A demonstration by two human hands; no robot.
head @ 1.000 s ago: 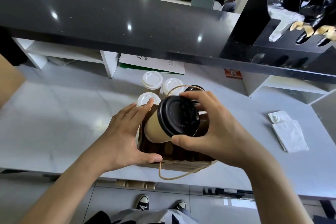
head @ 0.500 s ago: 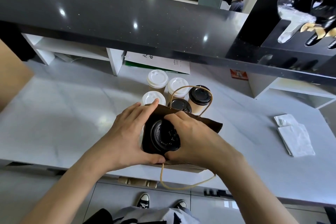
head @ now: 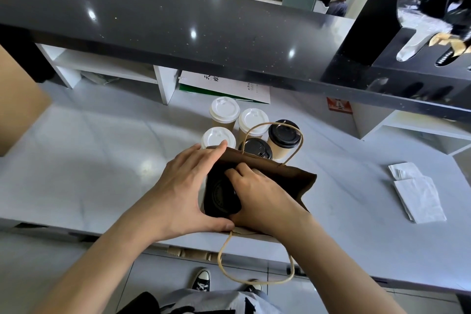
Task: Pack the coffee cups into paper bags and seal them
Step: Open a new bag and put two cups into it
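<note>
A brown paper bag (head: 293, 178) with twine handles stands open at the counter's near edge. Inside it sits a kraft cup with a black lid (head: 221, 199). My right hand (head: 260, 194) reaches into the bag, its fingers curled over that lid. My left hand (head: 183, 186) grips the bag's left side, holding the mouth open. Behind the bag stand several more cups: three with white lids (head: 224, 109) and two with black lids (head: 284, 134).
A pile of white napkins (head: 418, 191) lies on the right of the grey counter (head: 102, 160). A dark raised bar top (head: 178, 23) overhangs white shelves at the back, with a printed sheet (head: 229, 86) beneath. A brown board (head: 17, 99) leans at the far left.
My right hand has lowered the black-lidded cup from above the bag down into it. My left hand has kept holding the bag's mouth open.
</note>
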